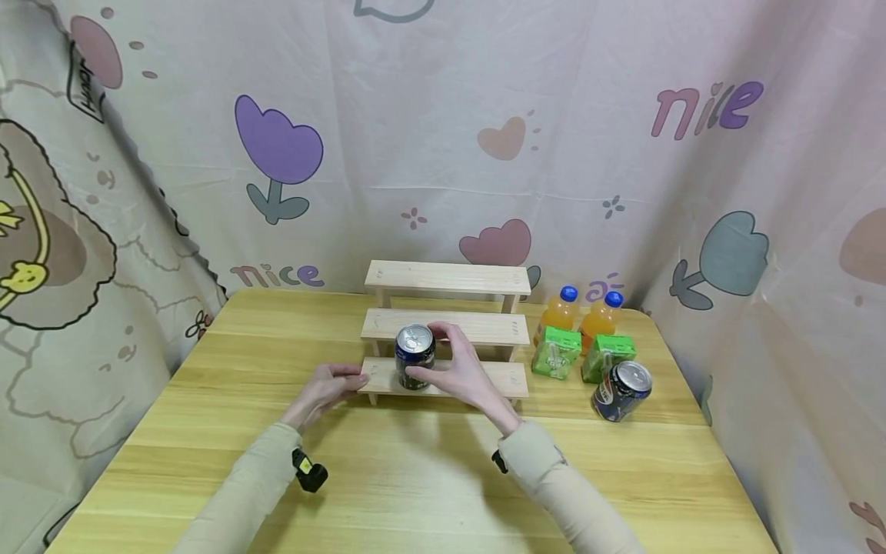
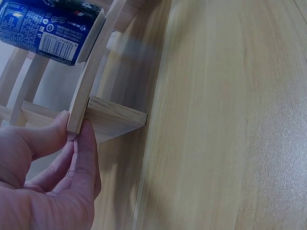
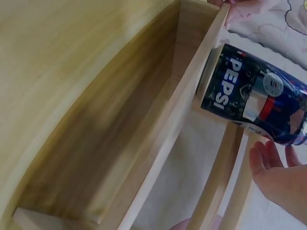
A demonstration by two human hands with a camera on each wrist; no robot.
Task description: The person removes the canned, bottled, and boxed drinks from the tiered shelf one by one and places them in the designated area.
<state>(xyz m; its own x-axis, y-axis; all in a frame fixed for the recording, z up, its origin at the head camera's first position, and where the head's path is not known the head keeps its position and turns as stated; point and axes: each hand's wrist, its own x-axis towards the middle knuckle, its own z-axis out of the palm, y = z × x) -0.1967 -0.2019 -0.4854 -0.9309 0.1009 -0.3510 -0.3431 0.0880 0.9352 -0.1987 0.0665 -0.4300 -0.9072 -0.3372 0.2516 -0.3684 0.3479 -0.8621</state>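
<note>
A dark blue Pepsi can (image 1: 414, 355) stands upright on the bottom step of a three-step wooden display rack (image 1: 443, 327), left of the step's middle. Around its right side curl the thumb and fingers of my right hand (image 1: 462, 372); the right wrist view shows the hand (image 3: 280, 179) beside the can (image 3: 256, 93). With my left hand (image 1: 327, 391) I pinch the left end of that same bottom step. Thumb and fingers of the left hand (image 2: 57, 177) clasp the board's edge from two sides in the left wrist view.
Right of the rack stand two orange drink bottles (image 1: 559, 310) with blue caps. Before them are two green drink cartons (image 1: 557, 352), and a second Pepsi can (image 1: 621, 391) is nearest me. A patterned curtain (image 1: 415, 154) hangs behind the wooden table (image 1: 408, 492).
</note>
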